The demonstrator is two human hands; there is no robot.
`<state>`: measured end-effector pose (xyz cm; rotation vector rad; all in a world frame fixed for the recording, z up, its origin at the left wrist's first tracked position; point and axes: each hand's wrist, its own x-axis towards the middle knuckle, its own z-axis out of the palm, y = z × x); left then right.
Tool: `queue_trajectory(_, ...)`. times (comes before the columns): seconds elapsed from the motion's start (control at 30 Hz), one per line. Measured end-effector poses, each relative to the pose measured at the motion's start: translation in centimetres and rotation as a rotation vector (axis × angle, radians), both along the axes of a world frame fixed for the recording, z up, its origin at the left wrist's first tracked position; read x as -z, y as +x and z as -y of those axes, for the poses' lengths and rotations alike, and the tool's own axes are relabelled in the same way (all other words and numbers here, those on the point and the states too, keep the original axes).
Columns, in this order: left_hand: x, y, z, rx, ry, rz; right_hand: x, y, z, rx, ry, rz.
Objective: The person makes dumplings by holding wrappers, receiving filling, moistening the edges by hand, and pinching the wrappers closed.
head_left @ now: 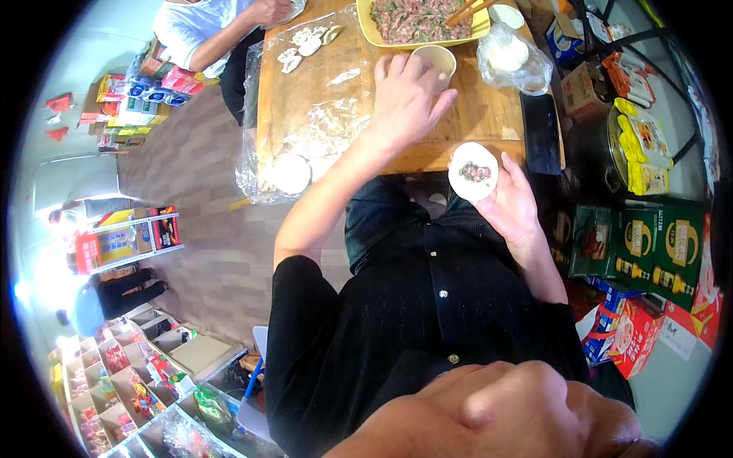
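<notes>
My left hand (pixel 408 99) is palm down at a small pale bowl (pixel 444 58), fingers spread and one fingertip over or inside its rim. It holds nothing that I can see. My right hand (pixel 510 202) is palm up in front of the table edge, holding a round white dumpling wrapper (pixel 461 182) flat and unfolded. A small heap of meat filling with green bits (pixel 476 172) sits in its middle. Behind the bowl is a yellow basin (pixel 368 32) of meat filling with wooden chopsticks (pixel 467 12) in it. A stack of white wrappers (pixel 291 174) lies at the table's near left.
Several folded dumplings (pixel 309 44) lie on plastic film (pixel 328 88) over the wooden table (pixel 489 114). A bag of white dough (pixel 510 57) and a black phone (pixel 540 133) lie right. Another person's arm (pixel 225 47) is at the far left; boxes (pixel 649 244) stand right.
</notes>
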<state>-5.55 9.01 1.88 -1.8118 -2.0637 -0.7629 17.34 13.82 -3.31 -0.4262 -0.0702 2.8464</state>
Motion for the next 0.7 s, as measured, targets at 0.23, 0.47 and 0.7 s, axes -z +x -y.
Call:
queue_trajectory(0.23, 2.9, -2.8, -4.6, 0.019, -0.191, -0.251, -2.1, 0.5, 0.2, 0.089, 0.128, 0.100)
queue_trajectory(0.47, 2.6, -2.3, -5.3, -0.015, -0.409, -0.268, -3.6, 0.9, -0.5, 0.165, 0.217, 0.065)
queue_trajectory(0.7, 1.8, -2.1, -5.8, -0.036, -0.566, -0.223, -4.2, 0.9, -0.8, 0.161, 0.293, 0.014)
